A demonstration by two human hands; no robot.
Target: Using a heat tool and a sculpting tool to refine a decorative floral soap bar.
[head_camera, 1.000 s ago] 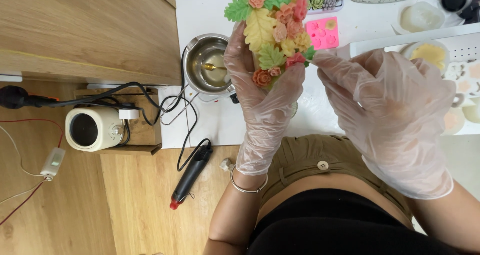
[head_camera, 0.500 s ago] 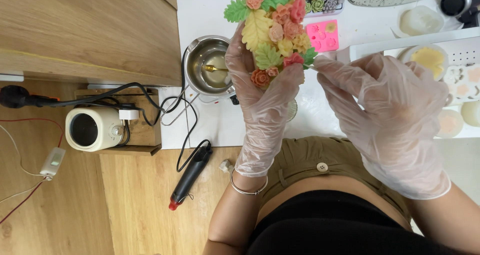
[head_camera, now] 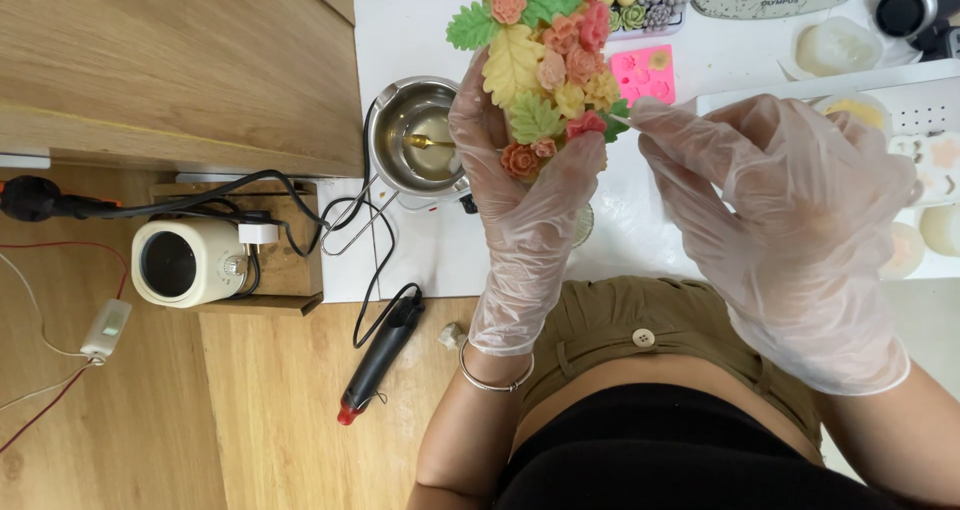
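My left hand (head_camera: pixel 520 200), in a clear glove, holds up a cluster of small wax flowers and leaves (head_camera: pixel 545 65) in green, yellow, pink and orange. My gloved right hand (head_camera: pixel 790 220) is beside it on the right, with its fingertips pinched at the cluster's right edge on a small green leaf piece (head_camera: pixel 617 118). Both hands are raised above the white table (head_camera: pixel 400 20). What the cluster is mounted on is hidden behind my left hand.
A metal pot (head_camera: pixel 415 135) with melted liquid and a spoon stands left of my left hand. A pink mould (head_camera: pixel 642 75), a white tray (head_camera: pixel 930 105) with small pieces, a cream round appliance (head_camera: pixel 185 262), cables and a black-and-red glue gun (head_camera: pixel 380 355) lie around.
My right hand has drawn closer to the cluster, and its fingertips now meet the right edge. The left hand holds the cluster almost still.
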